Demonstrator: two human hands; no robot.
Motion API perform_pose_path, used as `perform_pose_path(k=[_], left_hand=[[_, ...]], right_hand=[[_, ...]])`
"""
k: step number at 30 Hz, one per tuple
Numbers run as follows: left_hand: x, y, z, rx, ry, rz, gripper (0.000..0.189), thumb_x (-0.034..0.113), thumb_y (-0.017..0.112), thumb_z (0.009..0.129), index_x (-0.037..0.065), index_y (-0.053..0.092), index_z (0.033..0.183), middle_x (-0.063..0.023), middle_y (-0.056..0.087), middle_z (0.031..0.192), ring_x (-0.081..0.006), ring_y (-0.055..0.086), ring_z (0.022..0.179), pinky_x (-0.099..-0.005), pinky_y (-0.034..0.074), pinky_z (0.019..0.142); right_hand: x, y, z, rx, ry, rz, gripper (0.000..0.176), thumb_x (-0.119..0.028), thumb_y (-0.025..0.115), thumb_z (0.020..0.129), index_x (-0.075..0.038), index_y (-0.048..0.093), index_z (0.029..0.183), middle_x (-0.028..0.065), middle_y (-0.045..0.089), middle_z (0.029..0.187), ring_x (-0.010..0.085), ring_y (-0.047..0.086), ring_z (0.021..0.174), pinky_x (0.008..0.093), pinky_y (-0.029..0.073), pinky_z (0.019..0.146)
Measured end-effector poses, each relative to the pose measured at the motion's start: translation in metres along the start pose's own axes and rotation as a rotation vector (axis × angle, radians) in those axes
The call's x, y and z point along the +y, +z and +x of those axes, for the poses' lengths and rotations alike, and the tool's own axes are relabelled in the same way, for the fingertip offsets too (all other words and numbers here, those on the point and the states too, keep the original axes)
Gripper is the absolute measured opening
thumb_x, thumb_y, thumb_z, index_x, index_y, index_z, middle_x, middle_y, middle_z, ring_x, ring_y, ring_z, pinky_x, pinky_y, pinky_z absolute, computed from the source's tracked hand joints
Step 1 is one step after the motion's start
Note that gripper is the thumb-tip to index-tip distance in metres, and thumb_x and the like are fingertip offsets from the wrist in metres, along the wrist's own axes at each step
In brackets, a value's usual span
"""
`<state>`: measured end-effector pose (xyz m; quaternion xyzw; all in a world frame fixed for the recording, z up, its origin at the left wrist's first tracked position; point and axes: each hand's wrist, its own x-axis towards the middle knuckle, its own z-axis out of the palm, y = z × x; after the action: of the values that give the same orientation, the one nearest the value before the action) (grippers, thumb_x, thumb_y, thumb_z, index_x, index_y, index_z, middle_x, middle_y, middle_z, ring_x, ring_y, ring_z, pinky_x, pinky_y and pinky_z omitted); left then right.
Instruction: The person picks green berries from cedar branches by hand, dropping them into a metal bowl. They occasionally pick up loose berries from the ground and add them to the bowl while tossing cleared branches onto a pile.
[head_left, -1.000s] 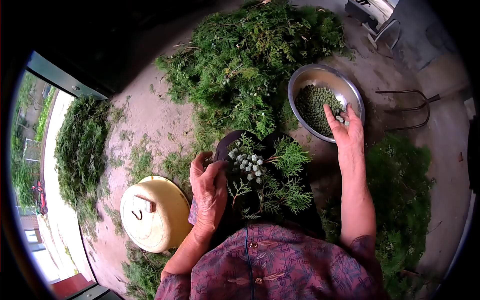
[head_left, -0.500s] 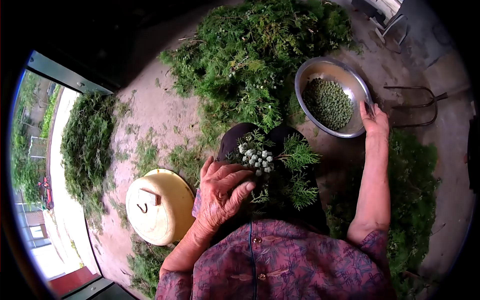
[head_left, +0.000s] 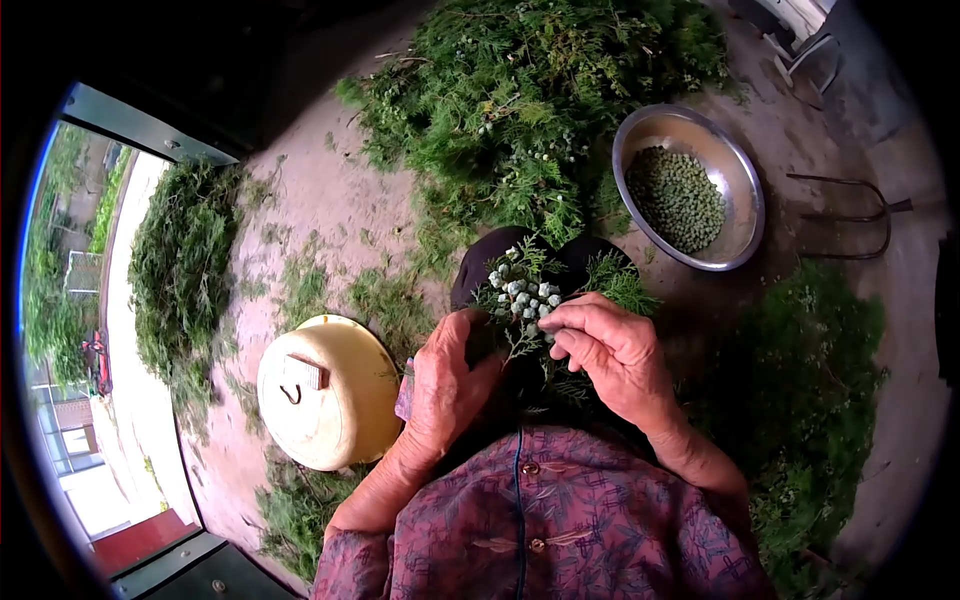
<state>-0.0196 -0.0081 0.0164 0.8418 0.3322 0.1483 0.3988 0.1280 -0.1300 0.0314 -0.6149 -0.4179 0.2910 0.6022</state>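
Observation:
A cypress sprig (head_left: 512,335) with a cluster of pale blue-green cones (head_left: 525,295) is over my knees. My left hand (head_left: 452,372) is closed at the sprig's left side, its fingertips partly hidden behind the greenery. At the cluster's right edge, my right hand (head_left: 612,357) pinches with thumb and forefinger against a cone. Off to the right, a steel basin (head_left: 742,205) tilts on the floor and holds a layer of picked green cones (head_left: 680,200). No hand touches the basin.
Beyond my knees lies a big heap of cypress branches (head_left: 500,110). More branches lie left (head_left: 180,270) and right (head_left: 800,400). A pale yellow upturned tub (head_left: 340,420) stands at my left, with a hook and small block on it. A metal fork (head_left: 880,212) lies far right.
My right hand has let go of the basin's rim and come left to the cone cluster. My left hand has moved slightly and stays by the sprig.

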Motion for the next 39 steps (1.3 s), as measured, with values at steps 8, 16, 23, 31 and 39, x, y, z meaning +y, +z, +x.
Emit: perform_pose_path(k=[8,16,23,31,39], left_hand=[[-0.025,-0.013,0.01,-0.163,-0.426,-0.718,0.015,0.004,0.061,0.078,0.002,0.063,0.092,-0.0001,0.064,0.079,-0.0073,0.056,0.068,-0.0238,0.046,0.062],[-0.032,-0.016,0.007,-0.119,-0.52,-1.106,0.013,0.006,0.063,0.078,0.002,0.064,0.09,-0.0022,0.064,0.077,-0.0093,0.059,0.067,-0.0241,0.048,0.062],[-0.021,-0.013,0.01,-0.019,-0.586,-1.132,0.011,0.009,0.068,0.076,0.002,0.064,0.084,-0.0039,0.064,0.073,-0.0106,0.058,0.058,-0.0231,0.048,0.053],[-0.016,-0.01,0.005,0.103,-0.537,-1.037,0.003,0.002,0.065,0.075,0.003,0.064,0.077,-0.0037,0.063,0.07,-0.0108,0.058,0.057,-0.0236,0.047,0.053],[-0.021,-0.018,0.005,-0.006,-0.573,-0.963,0.014,0.007,0.069,0.074,-0.002,0.065,0.085,-0.0056,0.065,0.073,-0.0103,0.058,0.06,-0.0241,0.048,0.056]], right_hand=[[0.013,0.033,-0.019,-0.015,0.226,0.088,0.015,0.0,0.052,0.087,0.005,0.058,0.1,0.0094,0.062,0.082,0.0133,0.064,0.065,0.0209,0.049,0.048],[0.019,0.05,-0.002,0.081,0.202,0.078,0.019,0.0,0.06,0.081,0.004,0.058,0.1,0.0099,0.06,0.079,0.0144,0.059,0.056,0.0237,0.044,0.047],[0.024,0.064,0.01,0.061,-0.054,-0.297,0.021,-0.008,0.068,0.074,0.001,0.058,0.091,0.0147,0.057,0.076,0.0311,0.057,0.064,0.0363,0.044,0.055],[0.025,0.068,0.011,0.117,-0.018,-0.218,0.014,0.001,0.061,0.073,0.001,0.059,0.087,0.0081,0.059,0.072,0.0174,0.056,0.056,0.0273,0.043,0.049],[0.017,0.044,0.009,-0.023,0.478,0.606,0.015,0.0,0.052,0.08,0.0,0.053,0.096,0.0038,0.057,0.077,0.0096,0.058,0.06,0.0208,0.044,0.048]])
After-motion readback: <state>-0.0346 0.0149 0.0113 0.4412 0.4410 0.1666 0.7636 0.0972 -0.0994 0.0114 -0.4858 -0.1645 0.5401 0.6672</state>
